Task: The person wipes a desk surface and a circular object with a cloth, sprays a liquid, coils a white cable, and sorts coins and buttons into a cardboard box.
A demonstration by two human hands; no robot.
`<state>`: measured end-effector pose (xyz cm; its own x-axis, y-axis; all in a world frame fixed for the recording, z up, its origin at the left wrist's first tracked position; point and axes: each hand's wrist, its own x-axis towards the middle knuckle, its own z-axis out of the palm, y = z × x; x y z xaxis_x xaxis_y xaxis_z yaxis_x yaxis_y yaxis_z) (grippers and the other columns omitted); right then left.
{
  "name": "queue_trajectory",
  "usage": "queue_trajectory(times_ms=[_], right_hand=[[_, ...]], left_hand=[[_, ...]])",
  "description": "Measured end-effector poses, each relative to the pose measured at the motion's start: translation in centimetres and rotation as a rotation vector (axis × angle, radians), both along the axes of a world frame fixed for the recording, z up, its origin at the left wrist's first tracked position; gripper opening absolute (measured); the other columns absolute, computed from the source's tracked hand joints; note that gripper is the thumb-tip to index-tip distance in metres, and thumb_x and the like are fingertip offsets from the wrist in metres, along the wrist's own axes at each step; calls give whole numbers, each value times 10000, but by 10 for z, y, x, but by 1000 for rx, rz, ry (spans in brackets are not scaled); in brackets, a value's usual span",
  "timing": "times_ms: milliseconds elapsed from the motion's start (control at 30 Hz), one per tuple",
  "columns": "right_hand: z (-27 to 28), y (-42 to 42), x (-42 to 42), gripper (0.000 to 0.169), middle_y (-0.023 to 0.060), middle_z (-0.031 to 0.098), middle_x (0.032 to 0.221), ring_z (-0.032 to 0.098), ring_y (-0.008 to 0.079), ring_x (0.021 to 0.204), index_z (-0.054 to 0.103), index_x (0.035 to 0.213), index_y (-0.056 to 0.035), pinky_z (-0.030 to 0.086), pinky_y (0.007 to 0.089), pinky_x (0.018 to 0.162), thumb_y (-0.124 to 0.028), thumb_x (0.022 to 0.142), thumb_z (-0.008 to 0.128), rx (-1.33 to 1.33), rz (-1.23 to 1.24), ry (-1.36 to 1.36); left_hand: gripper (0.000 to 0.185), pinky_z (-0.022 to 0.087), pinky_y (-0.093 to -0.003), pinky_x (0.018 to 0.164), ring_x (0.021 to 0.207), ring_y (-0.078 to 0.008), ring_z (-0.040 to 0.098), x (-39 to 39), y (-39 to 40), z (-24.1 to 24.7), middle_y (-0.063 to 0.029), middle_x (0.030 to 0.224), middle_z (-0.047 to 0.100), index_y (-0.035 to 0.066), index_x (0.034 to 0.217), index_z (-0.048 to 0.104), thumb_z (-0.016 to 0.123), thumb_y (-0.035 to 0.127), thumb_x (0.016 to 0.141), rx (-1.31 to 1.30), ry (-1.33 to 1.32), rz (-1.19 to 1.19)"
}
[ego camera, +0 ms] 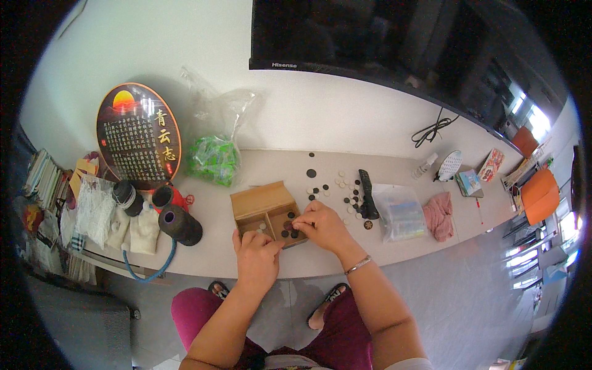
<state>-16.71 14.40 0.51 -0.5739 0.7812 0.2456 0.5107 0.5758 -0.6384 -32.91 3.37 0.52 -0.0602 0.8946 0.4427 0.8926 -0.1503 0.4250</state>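
A small wooden box point(260, 198) lies with its lid tilted back, and a divider parts it into two compartments. Black round game pieces point(294, 234) are in the right compartment; a few white ones point(262, 226) show in the left. My left hand point(257, 259) grips the box at its front left, covering part of the left compartment. Over the right compartment's right edge, my right hand point(320, 226) has thumb and fingers pinched together. A dark piece sits right at those fingertips; whether they hold it is unclear. Mixed black and white pieces point(354, 201) are scattered beyond my right hand.
A black remote control point(366, 194) and a filled clear plastic pouch point(401, 212) lie to the right, beside a pink cloth point(438, 216). Yarn cones point(181, 225), white gloves point(144, 231) and an oval plaque point(138, 134) bearing writing stand left. A television point(393, 55) hangs above.
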Motion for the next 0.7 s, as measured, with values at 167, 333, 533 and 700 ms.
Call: queue_trajectory(times_ms=[167,333,533,700], right_hand=[[-13,20,12,147,124,603,801,593,286,787,695,822,-91,481,381,692,-224,760,682,-50,-225,182],[-35,41,31,186,144,617,845,605,307,808,696,839,-79,483,394,726,-250,768,679,-4,-511,-3],[-29,33,8,245,158,603,904,607,319,826,696,868,-83,492,406,728,-307,772,670,-5,-540,-169],[-32,31,0,246,141,607,842,609,300,763,698,834,-79,492,370,679,-299,724,710,109,-607,-203]], left_hand=[[125,276,-560,973,900,-245,521,-1,0,-2,-17,767,596,147,774,709,681,73,677,19,1,-5],[126,279,-551,965,902,-249,522,0,1,-1,-17,769,597,147,766,706,684,69,670,26,-3,-7],[112,281,-553,967,908,-251,528,-1,2,-2,-17,769,599,144,758,702,684,75,673,19,-6,-5],[110,286,-549,965,903,-249,529,-2,2,-1,-14,770,600,149,762,704,680,82,677,16,-10,-15]])
